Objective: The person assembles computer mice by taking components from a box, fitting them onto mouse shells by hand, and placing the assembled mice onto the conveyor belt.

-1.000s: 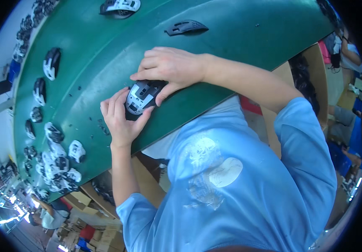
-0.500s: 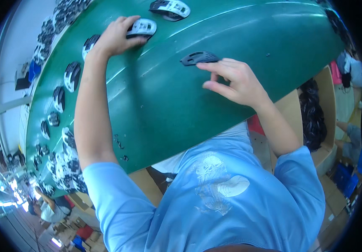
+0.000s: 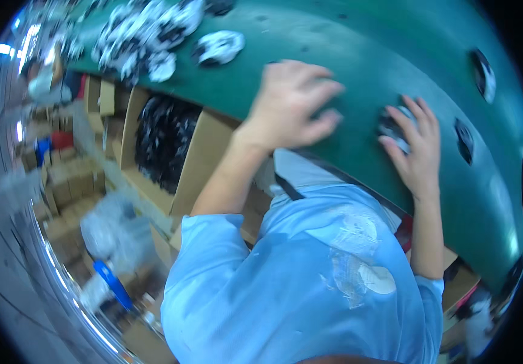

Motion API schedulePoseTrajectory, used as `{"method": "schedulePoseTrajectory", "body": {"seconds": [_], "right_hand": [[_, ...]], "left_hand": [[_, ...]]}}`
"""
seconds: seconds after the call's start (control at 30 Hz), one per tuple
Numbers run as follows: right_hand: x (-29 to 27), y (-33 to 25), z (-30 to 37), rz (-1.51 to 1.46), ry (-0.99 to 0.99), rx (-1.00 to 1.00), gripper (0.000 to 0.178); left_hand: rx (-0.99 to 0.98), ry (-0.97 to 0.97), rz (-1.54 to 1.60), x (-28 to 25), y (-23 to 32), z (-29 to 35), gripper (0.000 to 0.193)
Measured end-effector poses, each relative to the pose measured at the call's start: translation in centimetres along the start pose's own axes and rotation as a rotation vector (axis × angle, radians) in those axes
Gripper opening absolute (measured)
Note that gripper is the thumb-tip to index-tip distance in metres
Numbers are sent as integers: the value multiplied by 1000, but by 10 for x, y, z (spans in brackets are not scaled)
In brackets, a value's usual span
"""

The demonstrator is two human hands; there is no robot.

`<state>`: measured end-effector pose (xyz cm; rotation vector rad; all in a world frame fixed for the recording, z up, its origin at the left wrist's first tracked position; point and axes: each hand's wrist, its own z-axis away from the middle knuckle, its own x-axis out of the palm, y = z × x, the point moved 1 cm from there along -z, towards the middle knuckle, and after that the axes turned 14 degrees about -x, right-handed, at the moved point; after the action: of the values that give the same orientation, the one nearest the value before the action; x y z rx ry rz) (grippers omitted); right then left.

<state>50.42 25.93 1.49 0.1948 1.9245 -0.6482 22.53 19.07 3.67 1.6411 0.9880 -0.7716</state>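
Note:
My right hand is closed over a black-and-white computer mouse shell on the green table, its fingers curled over the far side and covering most of it. My left hand is over the table near its front edge, fingers apart and a little blurred, with nothing visible in them. To the right of my right hand lies a dark mouse shell. A white-and-black mouse shell sits farther back. Another white-and-black shell rests beyond my left hand, to the left.
A heap of white-and-black mouse shells covers the table's far left. Below the table edge stands an open cardboard box of dark parts. More cartons and plastic bags are on the floor at left, where another person is visible.
The view has swung left. My left hand has left the white shell at the back and come nearer the front edge. My right hand, earlier beside a dark shell, now grips a black-and-white one.

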Motion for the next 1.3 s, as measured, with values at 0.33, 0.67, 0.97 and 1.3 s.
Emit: {"method": "schedulePoseTrajectory", "body": {"seconds": [0.33,0.67,0.97,1.3], "right_hand": [[-30,30,-17,66,14,-143,56],[-54,33,-21,-5,19,-150,38],[-22,-63,-78,-383,114,-438,32],[-48,-21,20,-214,389,-465,28]], "left_hand": [[-1663,-71,-439,-55,-325,296,59],[-1681,138,-106,-60,-362,383,40],[-902,123,557,-94,-89,139,17],[-620,-912,1163,14,75,-20,34]]}}
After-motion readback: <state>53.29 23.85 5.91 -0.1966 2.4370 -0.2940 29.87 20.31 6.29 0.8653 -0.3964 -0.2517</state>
